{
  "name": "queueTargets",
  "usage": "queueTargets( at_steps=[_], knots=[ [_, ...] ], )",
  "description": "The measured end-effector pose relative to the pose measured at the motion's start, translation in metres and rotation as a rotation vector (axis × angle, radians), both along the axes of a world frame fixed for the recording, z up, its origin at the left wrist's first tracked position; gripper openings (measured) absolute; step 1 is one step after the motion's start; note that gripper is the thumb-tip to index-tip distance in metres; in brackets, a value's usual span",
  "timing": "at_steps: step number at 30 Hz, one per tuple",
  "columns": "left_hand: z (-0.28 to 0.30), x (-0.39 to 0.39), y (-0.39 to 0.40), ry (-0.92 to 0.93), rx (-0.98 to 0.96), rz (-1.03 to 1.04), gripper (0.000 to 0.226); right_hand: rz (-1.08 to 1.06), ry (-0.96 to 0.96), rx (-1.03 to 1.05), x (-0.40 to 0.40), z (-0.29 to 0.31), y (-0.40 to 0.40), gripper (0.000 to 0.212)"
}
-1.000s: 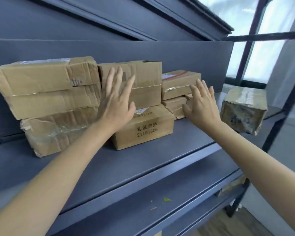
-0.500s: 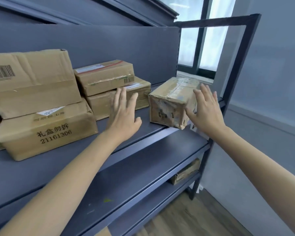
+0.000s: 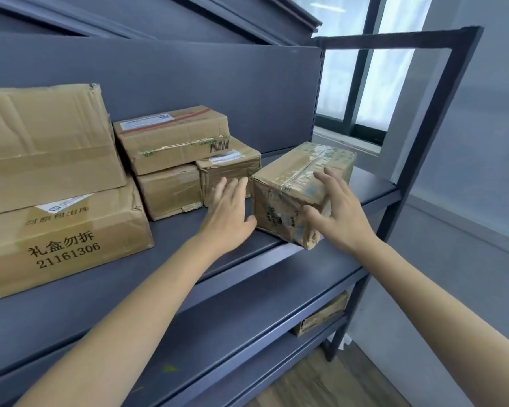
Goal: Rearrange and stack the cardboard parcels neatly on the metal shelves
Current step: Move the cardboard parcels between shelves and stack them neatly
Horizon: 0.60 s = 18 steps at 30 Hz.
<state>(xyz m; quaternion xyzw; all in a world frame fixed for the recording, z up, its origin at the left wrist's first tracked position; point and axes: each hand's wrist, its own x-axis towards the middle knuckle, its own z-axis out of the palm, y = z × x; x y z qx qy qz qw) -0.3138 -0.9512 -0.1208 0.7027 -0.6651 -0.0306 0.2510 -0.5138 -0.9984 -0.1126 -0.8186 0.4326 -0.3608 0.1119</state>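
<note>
Standing at the right end of the grey metal shelf (image 3: 174, 268), apart from the stacked parcels (image 3: 59, 183), the taped parcel (image 3: 294, 183) overhangs the front edge, the right hand (image 3: 340, 214) spread against its near corner, the left hand (image 3: 228, 217) flat-fingered beside it.

Shelf (image 3: 188, 230): painted metal, dark blue-grey, matt, smooth; back panel same finish. Taped parcel (image 3: 294, 183): brown cardboard, rough and creased, wrapped in glossy clear tape, corner crumpled. Printed box (image 3: 71, 245): matt corrugated cardboard, black ink lettering, white paper label. Big box (image 3: 47, 139) above it: dented cardboard, wide glossy tape band. Top flat parcel (image 3: 174, 139): cardboard, paper label, shiny tape. Floor (image 3: 321, 386): wood-look planks, possibly laminate. Wall (image 3: 482, 142): smooth matt paint.
</note>
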Motion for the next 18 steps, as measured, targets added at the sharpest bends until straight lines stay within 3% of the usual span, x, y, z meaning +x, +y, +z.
queueTargets(
  at_steps=[4,10,18],
  knots=[
    [0.0,0.002,-0.018,0.176,0.005,-0.076,0.072,-0.064,0.003,0.002,0.015,-0.008,-0.015,0.073],
    [0.0,-0.004,-0.028,0.288,-0.088,-0.185,0.071,-0.103,-0.013,-0.007,0.006,-0.016,-0.031,0.078],
    [0.015,-0.023,-0.019,0.3,-0.216,-0.233,0.058,-0.011,-0.196,-0.074,-0.029,-0.025,-0.039,0.063]
  ],
)
